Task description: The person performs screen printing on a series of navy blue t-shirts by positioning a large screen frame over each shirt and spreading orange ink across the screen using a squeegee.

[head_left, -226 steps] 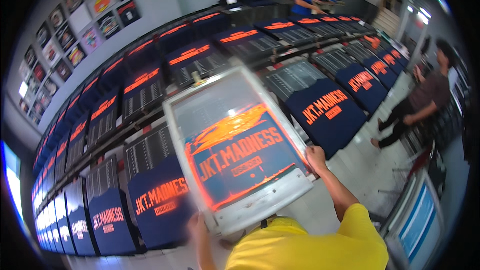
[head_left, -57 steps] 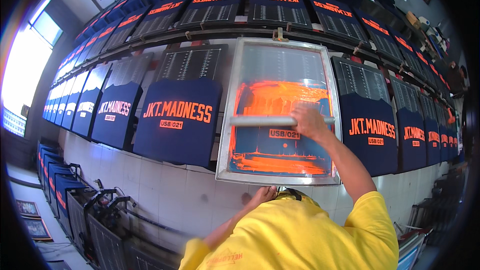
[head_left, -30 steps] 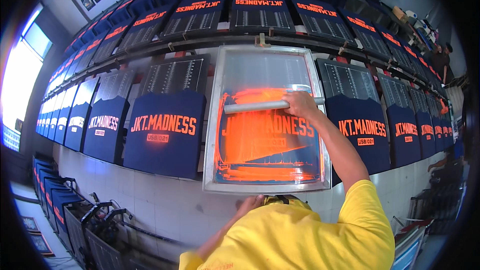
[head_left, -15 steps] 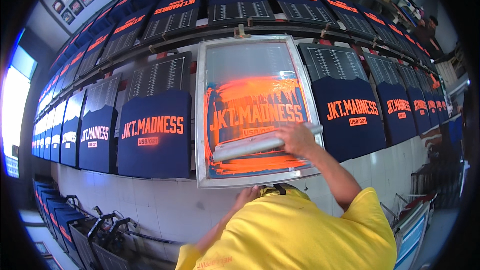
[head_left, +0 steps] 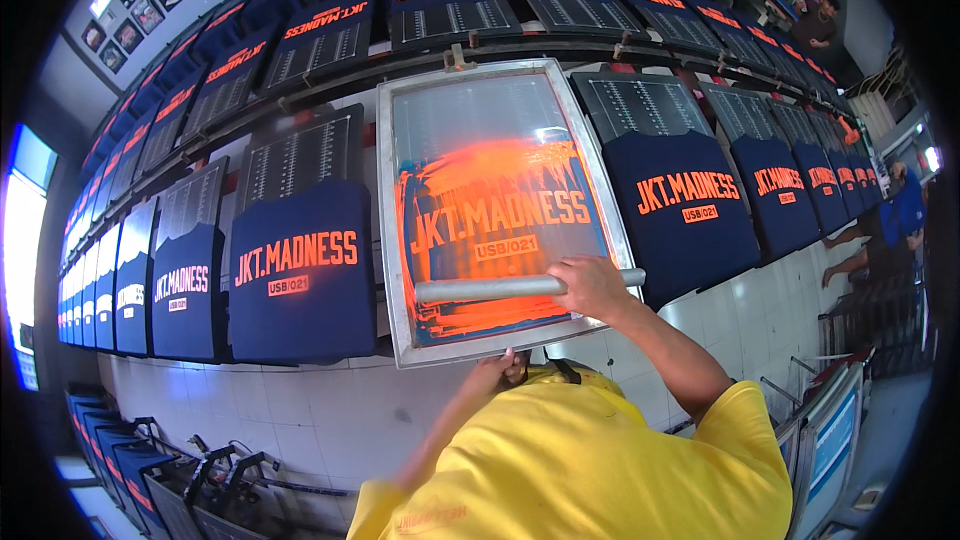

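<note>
A metal-framed printing screen (head_left: 388, 190) lies over one of the boards in front of me, its mesh smeared with bright orange ink (head_left: 490, 155). My right hand (head_left: 588, 287) is closed round the grey bar-shaped handle of a squeegee (head_left: 480, 288), which lies almost level across the lower part of the mesh. The squeegee's blade is hidden beneath the handle. Beside the screen's near edge is my left hand (head_left: 492, 372), its fingers curled; what they hold, if anything, is hard to make out.
Boards with navy shirts printed in orange stand in rows, one shirt (head_left: 300, 270) left of the screen and another (head_left: 690, 210) to its right. A metal rail (head_left: 340, 75) runs behind. Another person (head_left: 815, 25) is at the far right; someone in blue (head_left: 905, 205) is nearer.
The squeegee has turned from a slant to nearly level, with my right hand still on it. My left hand has come up against the screen's near edge. The view has shifted slightly.
</note>
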`<state>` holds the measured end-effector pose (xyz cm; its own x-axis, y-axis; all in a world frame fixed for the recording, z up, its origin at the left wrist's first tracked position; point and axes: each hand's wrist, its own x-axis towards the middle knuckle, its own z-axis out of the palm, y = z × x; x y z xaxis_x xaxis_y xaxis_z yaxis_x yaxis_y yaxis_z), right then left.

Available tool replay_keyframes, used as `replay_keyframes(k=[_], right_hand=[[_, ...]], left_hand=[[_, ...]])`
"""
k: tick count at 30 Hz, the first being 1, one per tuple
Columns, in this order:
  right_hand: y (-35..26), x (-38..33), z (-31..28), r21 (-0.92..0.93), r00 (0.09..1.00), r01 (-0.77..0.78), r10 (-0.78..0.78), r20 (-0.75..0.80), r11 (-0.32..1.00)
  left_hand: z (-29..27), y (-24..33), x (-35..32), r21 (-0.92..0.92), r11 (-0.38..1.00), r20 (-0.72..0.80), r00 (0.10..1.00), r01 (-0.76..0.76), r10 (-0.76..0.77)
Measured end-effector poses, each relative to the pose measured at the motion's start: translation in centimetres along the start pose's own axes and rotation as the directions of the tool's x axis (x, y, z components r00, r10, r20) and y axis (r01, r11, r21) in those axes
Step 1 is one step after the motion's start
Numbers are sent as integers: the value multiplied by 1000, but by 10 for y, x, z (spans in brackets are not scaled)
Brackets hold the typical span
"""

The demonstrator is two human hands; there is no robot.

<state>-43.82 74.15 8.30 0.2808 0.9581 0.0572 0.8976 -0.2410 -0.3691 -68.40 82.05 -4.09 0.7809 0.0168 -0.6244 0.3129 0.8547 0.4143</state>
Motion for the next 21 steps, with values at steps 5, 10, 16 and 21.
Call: replay_keyframes(k=[5,10,16,21], right_hand=[[-9,-26,4,-76,998,45,-42,42,996],[-18,-58,22,-149,988,147,-153,-25,978],[5,-17,28,-224,969,174,-207,-134,959],[-3,-35,26,-180,974,172,-194,-117,969]], left_hand=[[-7,3,1,-281,949,138,984,144,-109],[4,12,-8,-260,958,110,989,124,-99],[-3,11,-1,-253,951,129,980,180,-151],[-20,4,7,-221,960,205,970,173,-128]])
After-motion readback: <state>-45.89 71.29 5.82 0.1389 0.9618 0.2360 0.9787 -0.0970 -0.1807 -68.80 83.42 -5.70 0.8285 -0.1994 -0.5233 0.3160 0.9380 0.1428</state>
